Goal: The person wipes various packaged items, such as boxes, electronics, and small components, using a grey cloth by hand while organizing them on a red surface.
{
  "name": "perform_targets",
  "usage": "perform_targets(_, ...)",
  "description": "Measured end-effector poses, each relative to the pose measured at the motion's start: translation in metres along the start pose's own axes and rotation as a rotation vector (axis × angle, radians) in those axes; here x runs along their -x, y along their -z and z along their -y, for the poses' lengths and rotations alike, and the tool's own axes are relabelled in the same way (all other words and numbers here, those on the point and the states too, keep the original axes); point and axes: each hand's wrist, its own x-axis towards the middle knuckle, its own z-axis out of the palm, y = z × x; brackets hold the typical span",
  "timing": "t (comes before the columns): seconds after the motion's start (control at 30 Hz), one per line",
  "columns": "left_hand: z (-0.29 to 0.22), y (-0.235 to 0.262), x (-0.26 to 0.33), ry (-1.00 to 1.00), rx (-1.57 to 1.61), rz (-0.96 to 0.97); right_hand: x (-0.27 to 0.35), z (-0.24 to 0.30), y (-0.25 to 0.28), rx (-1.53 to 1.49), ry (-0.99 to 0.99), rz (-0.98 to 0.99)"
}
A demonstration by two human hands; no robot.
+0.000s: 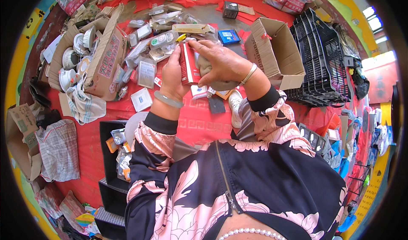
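Upper centre of frame: left hand (pixel 172 73) grips a red box (pixel 187 66); right hand (pixel 224 61) grasps what appears to be a grey-brown cloth (pixel 203 64) beside it.

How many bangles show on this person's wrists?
2: a pale grey bangle on the wrist of the left hand and a thinner bangle on that of the right hand. The sleeves may hide more.

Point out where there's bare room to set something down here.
Bare red floor covering shows between the checked cloth and the black bin. Another patch lies between the left cuff and the white shoe. It is crowded beyond the red box in the left hand: packaged items heap beside an open carton.
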Motion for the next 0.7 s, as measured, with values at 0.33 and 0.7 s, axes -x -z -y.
perform_targets(0.33, -0.012, -0.013, 0.013, 0.043, -0.455, 0.154, 0.004, 0.028, -0.001, 0.24, -0.087, -0.331)
perform_targets(0.7, -0.008, -0.009, 0.024, -0.523, -0.882, 0.204, 0.021, 0.009, 0.042, -0.767, -0.263, -0.253)
